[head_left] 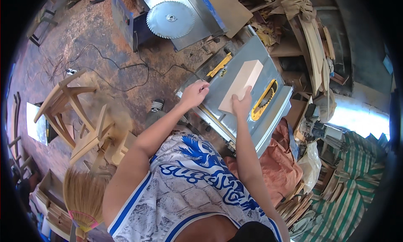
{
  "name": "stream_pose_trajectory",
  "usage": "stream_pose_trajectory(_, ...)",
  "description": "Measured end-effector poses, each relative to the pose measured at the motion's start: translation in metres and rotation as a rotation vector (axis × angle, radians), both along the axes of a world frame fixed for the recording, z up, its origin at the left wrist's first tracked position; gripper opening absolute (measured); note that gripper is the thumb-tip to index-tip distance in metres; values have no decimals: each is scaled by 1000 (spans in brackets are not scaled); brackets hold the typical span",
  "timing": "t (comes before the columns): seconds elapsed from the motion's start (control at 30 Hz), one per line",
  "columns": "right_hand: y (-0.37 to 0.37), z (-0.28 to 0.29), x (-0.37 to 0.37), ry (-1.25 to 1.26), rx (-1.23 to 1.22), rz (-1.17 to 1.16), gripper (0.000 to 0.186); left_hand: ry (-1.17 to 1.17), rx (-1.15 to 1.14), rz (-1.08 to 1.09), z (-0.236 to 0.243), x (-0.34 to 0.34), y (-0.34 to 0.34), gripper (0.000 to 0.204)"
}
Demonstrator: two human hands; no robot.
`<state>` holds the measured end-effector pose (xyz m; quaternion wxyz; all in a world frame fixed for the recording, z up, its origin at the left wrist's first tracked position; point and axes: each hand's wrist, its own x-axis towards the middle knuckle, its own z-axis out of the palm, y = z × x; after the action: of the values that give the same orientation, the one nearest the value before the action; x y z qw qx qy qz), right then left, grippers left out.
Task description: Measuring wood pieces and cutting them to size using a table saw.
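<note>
A long, squared wooden block (pixel 243 84) lies slantwise across the grey table (pixel 222 120) of a table saw. My right hand (pixel 242 102) is closed on the block's near end, with the thumb on top. To the right of the block is the saw's yellow blade insert (pixel 255 113), with a dark toothed blade showing in its slot. At the table's left edge, my left hand (pixel 195 94) has its fingers curled; whatever they may hold is hidden. Beyond that hand, a yellow tool or guide piece (pixel 219 66) lies along the left side of the saw.
A second saw with a large bare circular blade (pixel 171 19) stands ahead. Black cords (pixel 121 68) trail over the dusty floor. A wooden chair frame (pixel 69 95) and a straw broom (pixel 84 196) are at left. Boards (pixel 310 49) and a reddish sheet (pixel 279 170) lie at right.
</note>
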<state>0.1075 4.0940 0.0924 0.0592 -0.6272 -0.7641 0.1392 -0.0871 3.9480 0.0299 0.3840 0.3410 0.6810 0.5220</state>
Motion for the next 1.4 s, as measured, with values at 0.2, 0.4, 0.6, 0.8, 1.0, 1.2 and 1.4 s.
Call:
stream_pose_trajectory(0.2, -8, 1, -11, 152, 66, 6, 108, 48, -42, 32, -7, -35, -30, 35)
stream_pose_trajectory(0.4, -8, 13, -17, 92, -46, -101, 114, -5, -48, 82, -6, -42, -15, 35)
stream_pose_trajectory(0.6, 5, 5, 8, 296, 6, 47, 115, 14, -102, 156, -26, -64, 19, 36)
stream_pose_trajectory(0.8, -14, 30, -29, -114, -57, -53, 111, -27, -91, 9, -21, -50, 48, 40)
stream_pose_trajectory(1.0, -10, 3, -37, -24, 19, -62, 110, 43, 65, -21, -38, -4, 41, 42)
stream_pose_trajectory(1.2, -5, -13, -31, -37, 43, 13, 105, -28, 82, 109, -49, -24, 19, 40)
stream_pose_trajectory(1.4, -3, -12, -37, -39, 19, -1, 108, -163, 105, 431, -66, -90, 31, 44)
